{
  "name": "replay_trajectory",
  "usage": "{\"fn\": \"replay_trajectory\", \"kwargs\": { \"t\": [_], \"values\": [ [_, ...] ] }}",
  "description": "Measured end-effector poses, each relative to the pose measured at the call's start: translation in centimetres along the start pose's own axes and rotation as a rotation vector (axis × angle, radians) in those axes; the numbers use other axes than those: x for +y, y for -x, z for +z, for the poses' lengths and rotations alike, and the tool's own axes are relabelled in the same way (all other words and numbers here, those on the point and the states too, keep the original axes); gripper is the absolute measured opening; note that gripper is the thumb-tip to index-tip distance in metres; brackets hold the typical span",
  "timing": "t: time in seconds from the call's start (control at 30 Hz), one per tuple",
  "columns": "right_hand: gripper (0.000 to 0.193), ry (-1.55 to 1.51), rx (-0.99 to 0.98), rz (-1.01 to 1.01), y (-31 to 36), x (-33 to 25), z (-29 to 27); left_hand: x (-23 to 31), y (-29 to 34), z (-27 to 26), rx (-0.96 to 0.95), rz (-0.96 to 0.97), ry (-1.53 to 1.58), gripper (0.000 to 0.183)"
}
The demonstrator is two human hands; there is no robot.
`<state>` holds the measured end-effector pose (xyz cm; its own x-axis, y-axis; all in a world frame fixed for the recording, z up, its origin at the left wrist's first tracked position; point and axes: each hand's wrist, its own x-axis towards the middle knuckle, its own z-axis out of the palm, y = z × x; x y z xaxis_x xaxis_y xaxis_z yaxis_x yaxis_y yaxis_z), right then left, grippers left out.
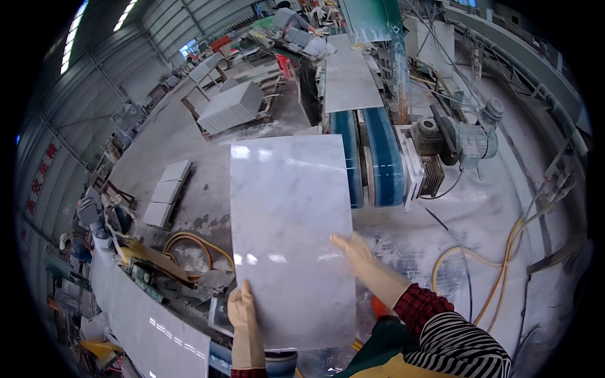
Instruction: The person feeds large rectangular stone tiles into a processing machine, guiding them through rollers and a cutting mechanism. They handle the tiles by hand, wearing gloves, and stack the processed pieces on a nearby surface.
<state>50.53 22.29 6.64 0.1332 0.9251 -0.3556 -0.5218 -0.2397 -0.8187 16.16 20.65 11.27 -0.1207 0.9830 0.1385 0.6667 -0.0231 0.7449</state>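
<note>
A glossy white-grey stone slab (pixel 293 201) is held up in front of me, its polished face catching strips of light. My left hand (pixel 242 305), in a cream rubber glove, grips the slab's left edge near its lower corner, thumb on the face. On the right edge, about two thirds of the way down, my right hand (pixel 354 252) in a matching glove has its thumb over the face. The fingers of both hands behind the slab are hidden. Beyond the slab's upper right edge runs a conveyor with blue belts (pixel 383 157).
Another pale slab (pixel 351 75) lies farther along the conveyor. Motors (pixel 472 142) stand to its right. Yellow hoses (pixel 504 264) cross the floor at right. A long polished slab (pixel 151 321) lies at lower left. Stacked slabs (pixel 233 107) stand at far left. A person (pixel 79 247) is at the left edge.
</note>
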Motion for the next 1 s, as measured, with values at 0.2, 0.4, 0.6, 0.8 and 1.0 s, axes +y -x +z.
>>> {"fn": "replay_trajectory", "kwargs": {
  "t": [0.2,0.4,0.6,0.8,1.0],
  "values": [
    [0.057,0.309,0.264,-0.018,-10.2,-6.3,-14.6,8.0,-6.1,16.1,-0.263,-0.288,-0.1,0.057],
    [0.061,0.274,0.478,0.223,-12.2,-10.8,-19.0,12.7,-8.1,23.2,-0.376,-0.464,-0.16,0.08],
    [0.057,0.148,0.336,0.266,-14.4,-10.2,-22.2,12.6,-9.9,25.3,-0.458,-0.518,-0.165,0.077],
    [0.046,-0.605,0.034,0.223,-5.7,-9.2,-21.0,15.0,-12.0,24.4,-0.579,-0.612,-0.217,0.083],
    [0.051,-0.165,0.409,0.53,8.2,0.8,-18.3,14.5,-12.5,24.4,-0.616,-0.711,-0.096,0.083]
  ]
}}
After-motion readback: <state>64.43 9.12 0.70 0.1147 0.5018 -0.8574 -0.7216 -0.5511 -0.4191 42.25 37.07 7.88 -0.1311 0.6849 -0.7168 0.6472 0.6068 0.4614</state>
